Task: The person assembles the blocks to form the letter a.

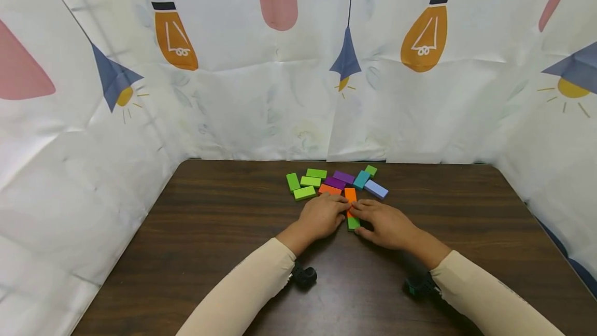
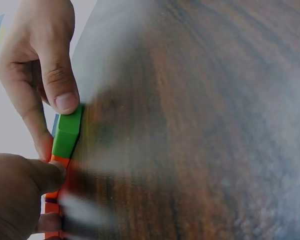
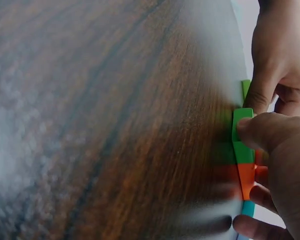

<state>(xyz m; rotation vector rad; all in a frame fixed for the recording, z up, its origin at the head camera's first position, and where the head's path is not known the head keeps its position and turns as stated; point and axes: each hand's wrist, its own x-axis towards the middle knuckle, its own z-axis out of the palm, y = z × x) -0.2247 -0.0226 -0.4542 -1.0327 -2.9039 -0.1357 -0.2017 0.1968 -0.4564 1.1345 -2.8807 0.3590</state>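
Observation:
An orange block point(image 1: 351, 194) and a green block point(image 1: 353, 224) lie end to end in a short column on the brown table point(image 1: 224, 253). My left hand point(image 1: 322, 215) reaches in from the left, its index fingertip at the orange block and its thumb beside the column. From the right, my right hand point(image 1: 384, 223) touches the column, fingers extended over the orange block. In the left wrist view, the right thumb point(image 2: 65, 100) presses the end of the green block point(image 2: 67, 132). Both hands' fingers partly cover the orange piece.
Behind the hands lie several flat blocks: green ones point(image 1: 305, 193) at left, an orange one point(image 1: 330, 190), purple ones point(image 1: 344, 177), a teal one point(image 1: 361, 179) and a light blue one point(image 1: 375, 189). A patterned white curtain point(image 1: 280, 108) hangs beyond the table.

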